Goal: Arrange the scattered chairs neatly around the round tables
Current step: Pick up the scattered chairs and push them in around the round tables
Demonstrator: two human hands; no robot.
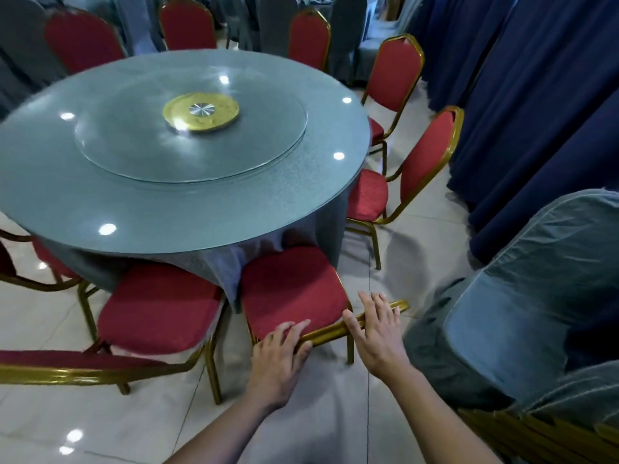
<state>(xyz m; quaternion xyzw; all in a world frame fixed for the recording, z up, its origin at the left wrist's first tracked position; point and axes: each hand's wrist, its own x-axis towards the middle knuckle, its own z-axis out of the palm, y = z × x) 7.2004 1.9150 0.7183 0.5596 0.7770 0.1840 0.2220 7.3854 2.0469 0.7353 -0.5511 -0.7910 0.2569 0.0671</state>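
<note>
A round table [201, 229] with a grey cloth and a glass turntable [191, 142] fills the upper left. Right in front of me a red chair [291, 289] with a gold frame stands with its seat partly under the table's edge. My left hand [281, 353] grips the top rail of its backrest, fingers over the rail and thumb on the near side. My right hand [378, 333] rests flat on the same rail further right, fingers straight. More red chairs ring the table: one just left [157, 306], two on the right [428, 155] [395, 75].
A chair in a grey-blue cover [536, 279] stands close on my right, above stacked gold frames [536, 433]. Dark blue curtains [536, 95] hang along the right. Another red chair's backrest [67, 366] crosses the lower left. Pale tiled floor [134, 430] lies below me.
</note>
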